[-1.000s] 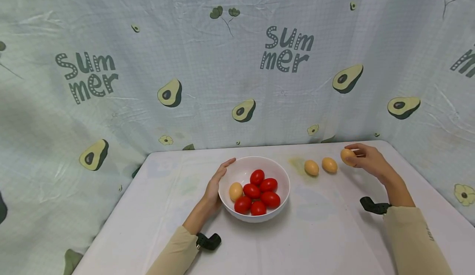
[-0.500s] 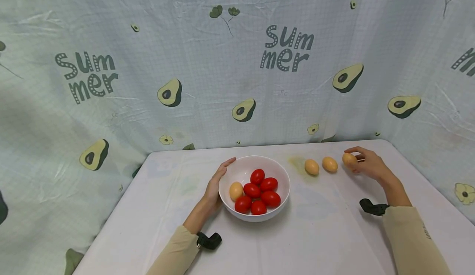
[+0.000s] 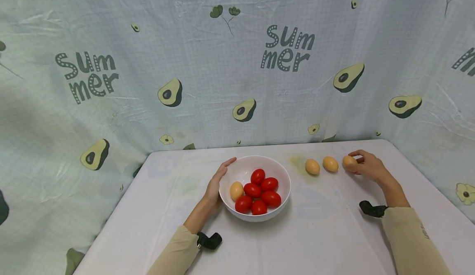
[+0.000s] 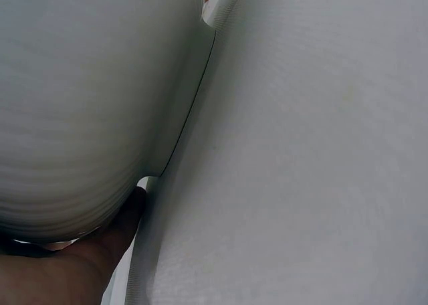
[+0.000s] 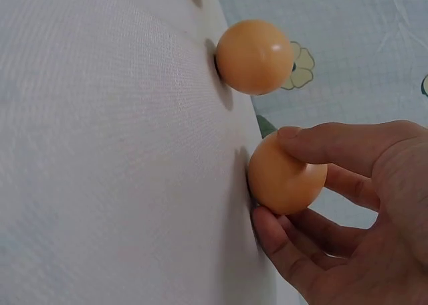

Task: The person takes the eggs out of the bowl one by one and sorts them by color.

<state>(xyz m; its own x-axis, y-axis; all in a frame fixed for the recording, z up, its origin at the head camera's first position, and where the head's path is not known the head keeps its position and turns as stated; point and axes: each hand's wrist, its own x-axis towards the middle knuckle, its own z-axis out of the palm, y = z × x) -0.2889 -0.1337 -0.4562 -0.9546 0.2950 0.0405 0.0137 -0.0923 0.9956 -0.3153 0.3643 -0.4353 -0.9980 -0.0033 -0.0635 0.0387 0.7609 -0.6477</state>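
In the head view, my left hand (image 3: 214, 188) lies along the left side of a white bowl (image 3: 276, 171), fingers stretched up to its rim. The left wrist view has the thumb (image 4: 127, 218) against the bowl's outer wall. Inside the bowl are several glossy red egg-shaped pieces (image 3: 252, 190) and one tan egg (image 3: 236, 191). At the table's far right, my right hand (image 3: 371, 167) pinches another tan egg (image 5: 284, 174) between thumb and fingers, low at the tabletop. Just left of it sit two more tan eggs, the nearer one (image 3: 330, 164) and the farther one (image 3: 312, 167).
A white cloth covers the table (image 3: 315, 238), with a faint yellow stain beside the eggs. Behind and to both sides hangs a pale curtain (image 3: 208, 60) printed with avocados and lettering. The table's back edge runs close behind the eggs.
My right hand has come down slightly with its egg, bringing it to the tabletop in line with the other two. The left hand and the bowl have stayed put.
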